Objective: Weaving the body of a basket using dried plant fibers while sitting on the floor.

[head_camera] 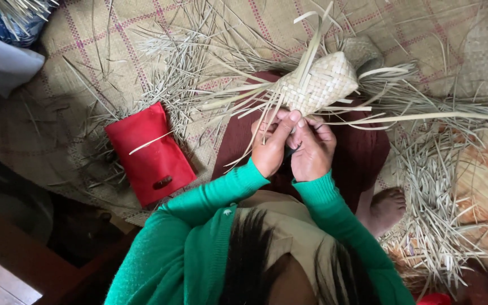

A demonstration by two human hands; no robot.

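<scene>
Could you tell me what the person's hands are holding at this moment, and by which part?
Both the left hand and right hand pinch loose strips trailing from the near end of a small woven pouch; the pouch's body itself is not gripped.

Item: woven basket piece (318, 83), part-finished
Material: pale flat straw strips, checker weave
Shape: small rounded pouch, closed end pointing away from the person
Loose ends: long unwoven strips (408, 117) fanning out sideways and upward
Position: over the lap, above a woven mat
</scene>
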